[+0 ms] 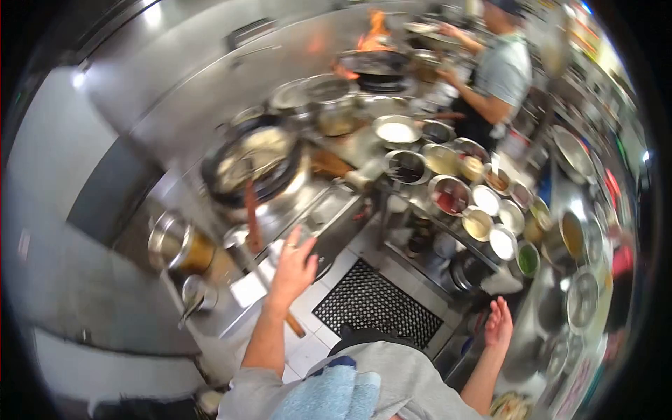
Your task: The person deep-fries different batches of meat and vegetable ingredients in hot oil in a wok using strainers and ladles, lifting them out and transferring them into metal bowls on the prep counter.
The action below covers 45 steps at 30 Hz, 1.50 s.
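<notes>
Above the front edge of the stove counter, my left hand is open with its fingers apart, holding nothing. The wooden handle of a strainer lies just beyond it, and the strainer rests over a large black wok with pale food or liquid inside. A white cloth or paper is beside my left wrist. My right hand is raised at the right, palm up and fingers extended, with nothing in it. The nearest thing to it is the counter with bowls.
A co-worker stands at the back beside a flaming wok. Metal bowls of sauces crowd the middle counter. Pots of yellow liquid stand at left. A black perforated mat lies on the tiled floor.
</notes>
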Tool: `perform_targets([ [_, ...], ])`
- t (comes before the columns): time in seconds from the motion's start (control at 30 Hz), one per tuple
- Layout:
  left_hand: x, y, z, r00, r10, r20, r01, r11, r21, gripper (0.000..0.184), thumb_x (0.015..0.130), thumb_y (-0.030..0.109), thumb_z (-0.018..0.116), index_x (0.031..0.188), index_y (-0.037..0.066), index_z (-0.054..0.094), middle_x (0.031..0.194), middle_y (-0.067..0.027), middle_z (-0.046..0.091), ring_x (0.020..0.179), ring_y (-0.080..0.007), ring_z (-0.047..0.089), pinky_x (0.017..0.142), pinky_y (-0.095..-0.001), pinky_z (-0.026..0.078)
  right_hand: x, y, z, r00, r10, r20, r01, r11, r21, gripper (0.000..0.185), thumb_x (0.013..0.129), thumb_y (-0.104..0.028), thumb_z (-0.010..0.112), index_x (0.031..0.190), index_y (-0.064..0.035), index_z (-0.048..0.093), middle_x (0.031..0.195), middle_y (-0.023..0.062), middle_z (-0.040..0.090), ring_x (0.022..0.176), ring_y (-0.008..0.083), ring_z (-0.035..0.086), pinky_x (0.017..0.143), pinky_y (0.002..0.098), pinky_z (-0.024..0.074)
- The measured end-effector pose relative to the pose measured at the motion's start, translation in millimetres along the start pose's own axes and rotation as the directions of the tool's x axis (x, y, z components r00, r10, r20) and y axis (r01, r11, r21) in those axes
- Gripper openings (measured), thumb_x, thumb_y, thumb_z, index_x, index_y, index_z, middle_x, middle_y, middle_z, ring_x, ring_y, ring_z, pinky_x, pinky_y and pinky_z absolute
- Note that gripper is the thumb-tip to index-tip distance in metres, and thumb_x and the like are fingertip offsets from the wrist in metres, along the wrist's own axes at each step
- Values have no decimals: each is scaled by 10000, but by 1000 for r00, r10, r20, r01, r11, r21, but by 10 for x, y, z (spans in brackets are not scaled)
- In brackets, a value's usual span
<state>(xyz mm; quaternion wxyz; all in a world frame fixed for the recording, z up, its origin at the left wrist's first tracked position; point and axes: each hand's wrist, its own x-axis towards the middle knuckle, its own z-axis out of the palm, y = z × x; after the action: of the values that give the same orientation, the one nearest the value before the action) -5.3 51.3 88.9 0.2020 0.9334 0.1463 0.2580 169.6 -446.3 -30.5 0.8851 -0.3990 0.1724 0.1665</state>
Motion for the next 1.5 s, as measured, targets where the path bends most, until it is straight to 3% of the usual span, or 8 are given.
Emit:
perform_targets([
  [0.6,-1027,-57,393,969,-148,196,224,863,-452,189,815,57,572,989,0,622,1009,-163,629,877,-312,625,769,-347,501,1775,896,-1221,740,195,-644,-400,897,-188,204,827,-211,609,943,-105,478,658,63,559,502,182,575,356,197,456],
  [0.93,-165,484,1155,877,66,475,185,867,-462,275,803,103,579,1055,-8,598,932,-147,624,796,-263,618,715,-339,492,2529,529,-954,865,-35,-500,-60,983,-172,141,867,-211,570,943,-93,554,628,35,551,487,148,539,392,215,415],
  [1.13,412,1278,2466,661,487,571,-36,780,-625,262,803,145,537,982,-37,598,829,-212,633,763,-325,626,694,-392,484,2326,538,-972,921,-111,-374,7,963,-268,265,813,-216,648,986,-19,602,887,107,630,746,195,627,606,295,506],
  [1.23,709,1891,2999,334,490,805,6,853,-522,341,808,134,524,1099,-40,560,1037,-238,608,964,-342,598,843,-393,465,2089,554,-892,963,-26,-269,-53,957,-285,199,780,-101,674,921,17,599,884,85,631,752,196,633,676,335,511],
  [1.33,475,2166,3902,463,629,624,-140,747,-650,500,807,131,538,1257,-59,432,1242,-245,498,1129,-347,506,963,-370,399,1989,559,-929,989,81,-125,-98,986,-133,145,789,-41,619,927,-13,587,835,74,619,728,200,611,648,326,486],
  [1.37,619,2363,3818,233,610,757,-43,784,-619,629,801,153,566,1333,-73,315,1358,-244,377,1233,-341,409,1039,-364,322,1942,504,-841,973,182,-145,-194,978,-73,158,791,-38,609,943,-12,579,833,83,617,735,211,610,655,332,485],
  [1.43,592,2469,3875,249,664,705,-66,738,-672,607,785,176,592,1301,-61,376,1243,-220,510,1139,-315,511,962,-356,402,1945,507,-982,980,186,-77,-191,980,-61,160,802,-42,587,956,-1,574,815,99,614,694,229,609,617,344,490],
  [1.5,758,2440,3815,19,485,874,-35,874,-484,578,766,199,621,1256,-48,440,1094,-160,618,1002,-261,599,855,-333,466,1924,399,-951,966,242,-87,-257,909,-327,171,819,-57,568,974,17,566,791,108,613,673,241,615,602,357,512],
])
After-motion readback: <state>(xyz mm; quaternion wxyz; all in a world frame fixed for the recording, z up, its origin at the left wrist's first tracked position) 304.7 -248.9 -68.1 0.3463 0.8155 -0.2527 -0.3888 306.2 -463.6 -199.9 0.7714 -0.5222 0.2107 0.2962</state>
